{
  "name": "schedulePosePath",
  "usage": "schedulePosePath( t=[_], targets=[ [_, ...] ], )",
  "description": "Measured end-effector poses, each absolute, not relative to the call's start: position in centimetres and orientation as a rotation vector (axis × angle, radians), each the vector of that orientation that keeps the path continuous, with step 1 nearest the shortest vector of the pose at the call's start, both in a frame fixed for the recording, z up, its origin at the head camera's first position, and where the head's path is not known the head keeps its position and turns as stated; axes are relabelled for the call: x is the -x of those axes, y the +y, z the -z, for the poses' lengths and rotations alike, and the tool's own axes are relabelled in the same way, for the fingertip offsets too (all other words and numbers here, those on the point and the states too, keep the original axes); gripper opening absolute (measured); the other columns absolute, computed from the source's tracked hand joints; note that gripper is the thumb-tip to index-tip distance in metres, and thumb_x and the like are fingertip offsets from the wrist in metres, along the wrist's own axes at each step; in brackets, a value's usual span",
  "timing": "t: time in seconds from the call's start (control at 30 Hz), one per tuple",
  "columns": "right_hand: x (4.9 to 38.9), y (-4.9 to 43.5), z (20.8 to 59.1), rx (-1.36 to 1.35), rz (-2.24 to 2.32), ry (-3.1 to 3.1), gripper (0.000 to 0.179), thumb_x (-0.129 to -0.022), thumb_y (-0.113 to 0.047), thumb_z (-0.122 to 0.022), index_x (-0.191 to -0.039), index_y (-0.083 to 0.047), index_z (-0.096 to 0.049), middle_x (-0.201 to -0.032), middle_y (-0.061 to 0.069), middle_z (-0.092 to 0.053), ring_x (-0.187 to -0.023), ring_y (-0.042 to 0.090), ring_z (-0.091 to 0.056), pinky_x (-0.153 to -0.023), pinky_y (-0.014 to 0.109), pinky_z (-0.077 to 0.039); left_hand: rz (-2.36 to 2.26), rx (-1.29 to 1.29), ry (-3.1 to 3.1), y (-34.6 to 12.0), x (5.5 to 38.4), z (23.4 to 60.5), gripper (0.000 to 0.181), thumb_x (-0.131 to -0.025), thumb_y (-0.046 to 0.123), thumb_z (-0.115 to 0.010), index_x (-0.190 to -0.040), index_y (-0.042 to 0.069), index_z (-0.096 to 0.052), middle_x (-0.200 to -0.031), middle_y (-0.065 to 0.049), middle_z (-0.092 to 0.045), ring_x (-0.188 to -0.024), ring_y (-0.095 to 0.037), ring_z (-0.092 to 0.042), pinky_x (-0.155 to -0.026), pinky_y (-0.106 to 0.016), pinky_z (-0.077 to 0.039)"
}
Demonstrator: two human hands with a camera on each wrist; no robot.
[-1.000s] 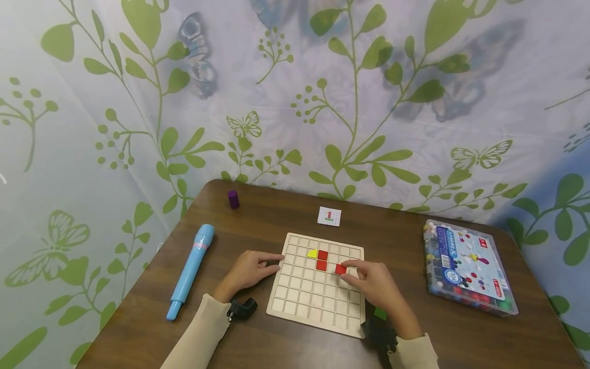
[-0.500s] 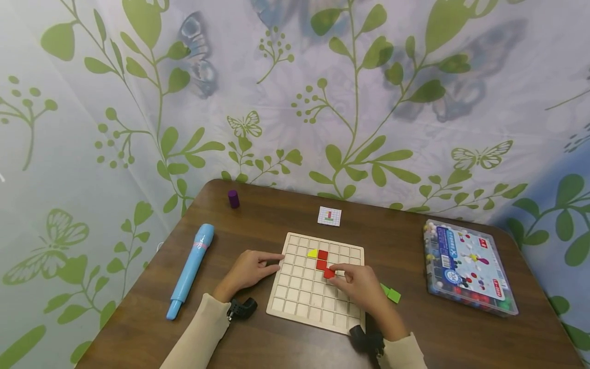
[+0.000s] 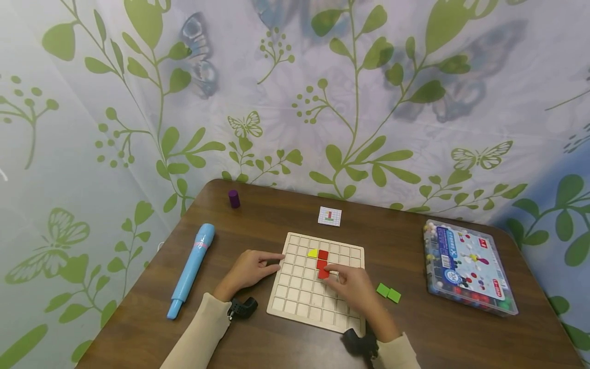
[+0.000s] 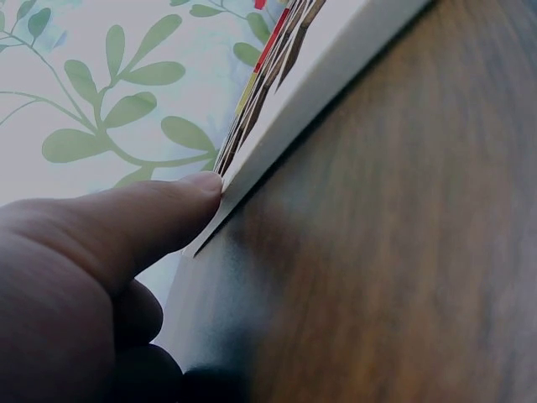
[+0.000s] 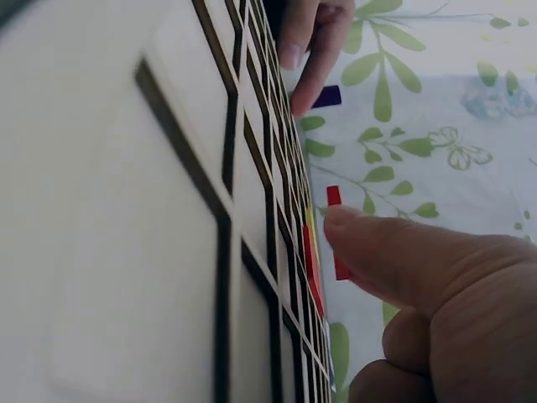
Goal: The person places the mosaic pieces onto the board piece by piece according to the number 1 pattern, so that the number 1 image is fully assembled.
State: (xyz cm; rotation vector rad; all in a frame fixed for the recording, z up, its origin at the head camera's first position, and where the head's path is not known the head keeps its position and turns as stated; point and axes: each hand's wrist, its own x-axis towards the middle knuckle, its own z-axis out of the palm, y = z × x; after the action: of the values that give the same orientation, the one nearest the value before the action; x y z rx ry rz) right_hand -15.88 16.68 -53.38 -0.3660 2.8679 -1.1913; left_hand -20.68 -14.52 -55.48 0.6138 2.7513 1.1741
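Note:
My right hand (image 3: 354, 288) pinches a red square tile (image 3: 323, 274) just below two red tiles (image 3: 323, 254) set in the pale wooden grid board (image 3: 295, 295). In the right wrist view the pinched tile (image 5: 334, 196) stands a little off the board, partly hidden by the thumb (image 5: 377, 248). A yellow piece (image 3: 312, 253) sits left of the upper red tile. At the board's left edge my left hand (image 3: 249, 270) rests with its fingers extended. Its thumb (image 4: 172, 210) touches the board's side (image 4: 310, 105) in the left wrist view.
Two green tiles (image 3: 388, 292) lie right of the board. Behind it is a small printed card (image 3: 329, 216). A blue tube-shaped object (image 3: 191, 271) and a purple cylinder (image 3: 234, 199) stand to the left; a clear plastic box (image 3: 477, 266) of coloured balls is at the right.
My right hand has carried the red tile leftward across the board to below the other red ones. The green tiles have come out from behind that hand. My left hand stays still.

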Motion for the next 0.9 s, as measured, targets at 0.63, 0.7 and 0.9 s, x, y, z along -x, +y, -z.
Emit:
schedulePosePath(
  t=[0.63, 0.7, 0.9],
  targets=[
    [15.83, 16.25, 53.89, 0.378, 1.195, 2.865, 0.028, -0.087, -0.021, -0.084, -0.114, -0.017, -0.080, -0.053, -0.012, -0.037, -0.050, 0.003, -0.029, -0.048, 0.024, -0.026, -1.169, -0.583, 2.729, -14.57, 20.72, 55.43, 0.032, -0.095, 0.032, -0.076, -0.126, 0.032, -0.075, -0.049, 0.013, -0.032, -0.047, -0.003, -0.023, -0.048, -0.022, -0.025],
    [15.85, 16.21, 53.89, 0.378, 1.182, 2.873, 0.028, -0.087, -0.021, -0.083, -0.114, -0.017, -0.079, -0.052, -0.012, -0.036, -0.049, 0.003, -0.028, -0.048, 0.024, -0.025, -1.171, -0.587, 2.729, -14.58, 20.70, 55.40, 0.032, -0.095, 0.032, -0.076, -0.126, 0.032, -0.075, -0.049, 0.013, -0.032, -0.046, -0.003, -0.023, -0.048, -0.022, -0.025],
    [15.80, 16.20, 54.12, 0.364, 1.165, 2.879, 0.028, -0.087, -0.020, -0.083, -0.114, -0.018, -0.079, -0.053, -0.012, -0.036, -0.050, 0.003, -0.028, -0.047, 0.023, -0.023, -1.178, -0.612, 2.733, -14.60, 20.62, 55.40, 0.032, -0.095, 0.032, -0.076, -0.126, 0.030, -0.075, -0.049, 0.013, -0.031, -0.046, -0.002, -0.022, -0.047, -0.022, -0.025]
  ],
)
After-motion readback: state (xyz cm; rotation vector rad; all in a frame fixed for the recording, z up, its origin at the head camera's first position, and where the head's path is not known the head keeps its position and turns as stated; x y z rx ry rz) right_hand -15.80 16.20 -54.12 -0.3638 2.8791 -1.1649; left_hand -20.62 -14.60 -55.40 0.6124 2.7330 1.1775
